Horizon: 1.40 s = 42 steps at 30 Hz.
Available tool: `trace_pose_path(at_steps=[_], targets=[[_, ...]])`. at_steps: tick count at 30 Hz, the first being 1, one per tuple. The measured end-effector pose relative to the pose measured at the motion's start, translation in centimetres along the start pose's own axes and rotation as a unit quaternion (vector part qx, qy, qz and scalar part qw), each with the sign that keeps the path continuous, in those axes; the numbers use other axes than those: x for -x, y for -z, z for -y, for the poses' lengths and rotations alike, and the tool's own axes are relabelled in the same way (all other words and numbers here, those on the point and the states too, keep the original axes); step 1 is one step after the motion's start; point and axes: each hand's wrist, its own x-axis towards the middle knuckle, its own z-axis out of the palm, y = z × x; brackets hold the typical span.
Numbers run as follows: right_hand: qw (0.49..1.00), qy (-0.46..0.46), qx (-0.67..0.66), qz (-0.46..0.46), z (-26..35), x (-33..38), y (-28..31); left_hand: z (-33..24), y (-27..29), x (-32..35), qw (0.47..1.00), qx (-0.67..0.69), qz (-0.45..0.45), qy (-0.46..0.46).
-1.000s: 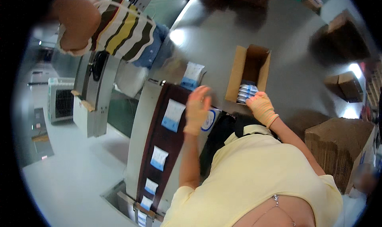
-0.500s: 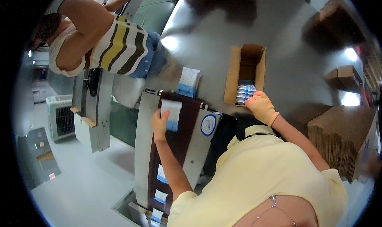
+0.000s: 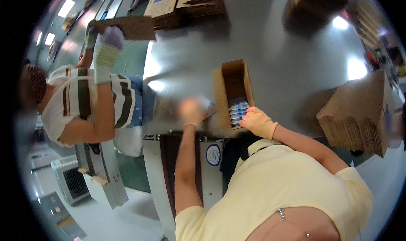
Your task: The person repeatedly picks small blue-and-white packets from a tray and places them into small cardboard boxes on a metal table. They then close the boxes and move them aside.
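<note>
Plainly, in the head view, we had our gloved right hand (image 3: 260, 123) at the near right corner of an open cardboard box (image 3: 235, 84), its fingers bent against the rim beside white-and-blue packets (image 3: 238, 112); whether they gripped anything we could not tell. The box stretched away from those fingertips, its long axis leaning slightly left at the far end. The packets sat in a row in its near end, just left of the fingers, their visible edges running crosswise and rising to the right. Our left hand (image 3: 190, 112) was blurred, so we could not tell whether its fingers were closed. Just right of them showed a pale, smeared shape (image 3: 206, 106), its long axis unreadable. Nearer us than those fingers, a dark belt (image 3: 169, 156) ran lengthwise toward our body.
</note>
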Motion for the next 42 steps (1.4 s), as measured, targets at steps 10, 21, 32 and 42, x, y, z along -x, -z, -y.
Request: trace_pose_path(at_steps=[10,21,32,42], targets=[[1.000,0.023,0.006,0.006,0.9,-0.9,1.4,-1.5,5.3,-0.5,0.964,0.191,-0.098,0.158],[1.000,0.023,0.008,0.005,1.1,-0.7,1.4,-8.0,1.7,-0.9,0.843,0.536,-0.031,-0.015],[0.997,0.028,0.049,-0.055,0.6,-0.7,-1.0,-12.1,1.8,-6.4,0.957,0.192,-0.156,-0.149],[0.997,0.010,0.078,-0.008,0.7,-1.6,-0.1,-12.9,0.4,-2.0,0.983,0.094,-0.102,-0.122]])
